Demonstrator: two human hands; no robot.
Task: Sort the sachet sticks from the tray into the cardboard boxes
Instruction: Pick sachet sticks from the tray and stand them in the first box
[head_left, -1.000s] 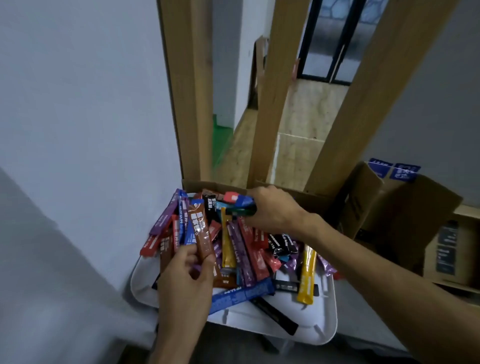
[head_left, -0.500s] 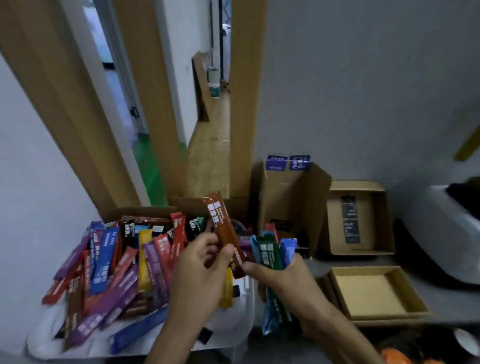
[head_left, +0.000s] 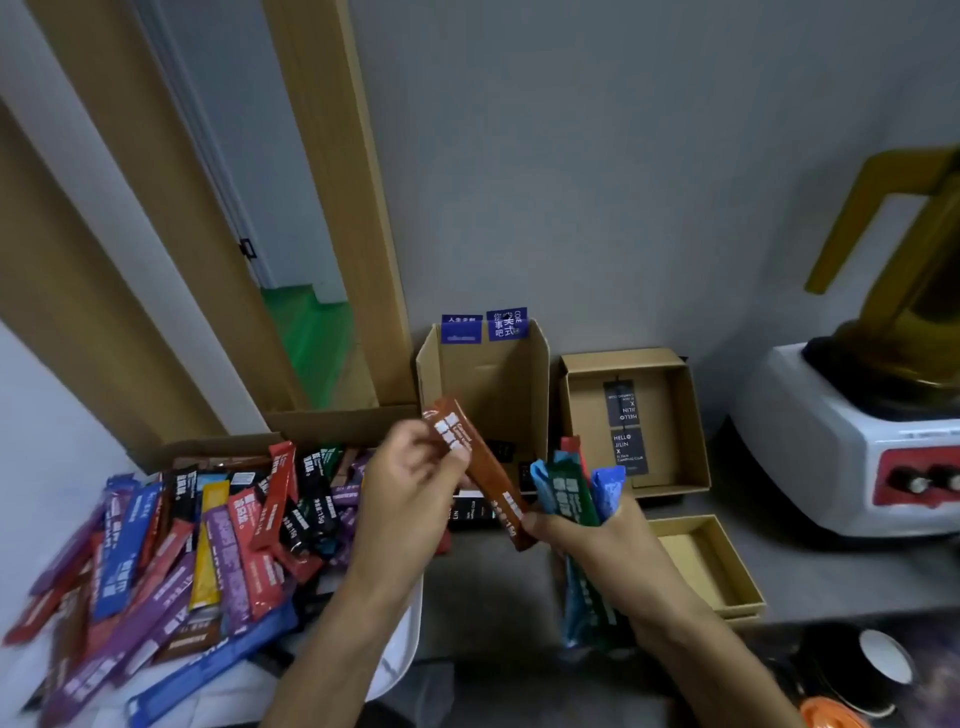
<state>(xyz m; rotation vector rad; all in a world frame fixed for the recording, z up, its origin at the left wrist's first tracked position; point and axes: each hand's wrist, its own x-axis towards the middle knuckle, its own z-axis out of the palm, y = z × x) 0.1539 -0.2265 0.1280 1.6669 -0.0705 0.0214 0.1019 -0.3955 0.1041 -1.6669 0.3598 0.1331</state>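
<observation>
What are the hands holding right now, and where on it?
The left hand pinches the brown sachet stick near its upper end. The right hand grips a bundle of green and blue sticks around the middle.

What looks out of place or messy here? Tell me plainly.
Only the sachet heap stands out. The sticks lie crisscrossed at all angles, burying the white tray except its right rim. Nothing is visibly torn or spilled, and the cardboard boxes look intact.
</observation>
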